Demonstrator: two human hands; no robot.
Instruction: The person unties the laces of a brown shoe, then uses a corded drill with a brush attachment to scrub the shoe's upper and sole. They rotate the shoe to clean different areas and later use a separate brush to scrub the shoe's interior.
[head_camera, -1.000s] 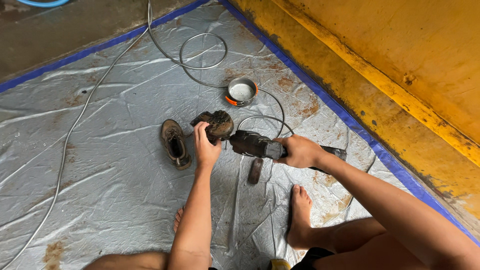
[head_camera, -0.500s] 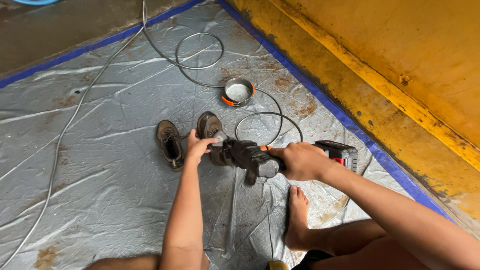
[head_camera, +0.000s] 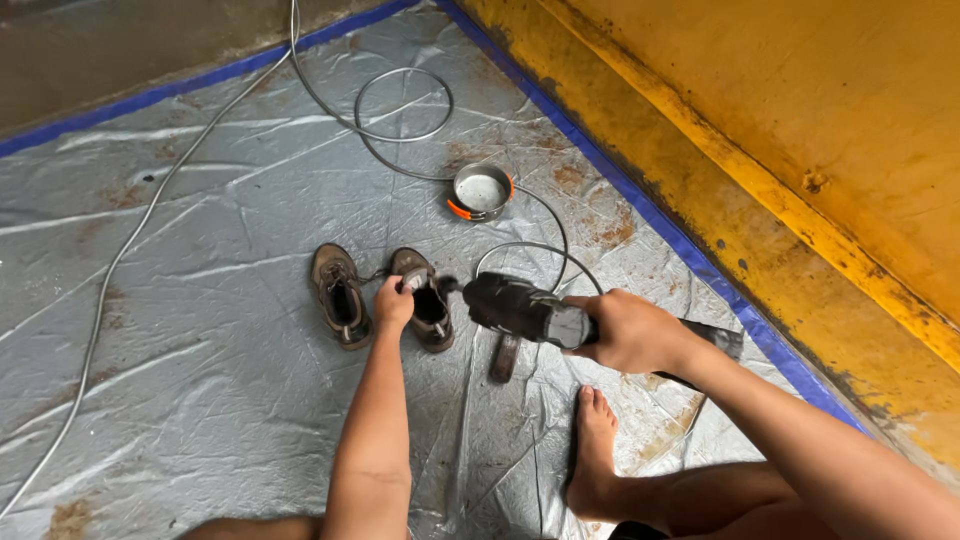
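The left hand (head_camera: 392, 303) is closed on the tongue end of a brown shoe (head_camera: 424, 300), which lies on the sheet touching or just beside its mate (head_camera: 339, 295). The right hand (head_camera: 630, 333) is wrapped tight round the body of a dark power tool (head_camera: 520, 308), held just above the sheet with its head pointing at the gripped shoe and its side handle (head_camera: 504, 358) hanging down. It looks like the step of steadying the shoe while the tool is brought to it; the next move would call for a firm hold on the shoe and keeping the fingers away from the tool's head. A grey cable (head_camera: 400, 100) loops away from the tool past a small round tin with an orange band (head_camera: 480, 191). The person's bare foot (head_camera: 594, 450) rests near the tool. Everything sits on a wrinkled, rust-stained silver tarp (head_camera: 200, 400) with a blue edge, along a worn yellow wall (head_camera: 800, 120).
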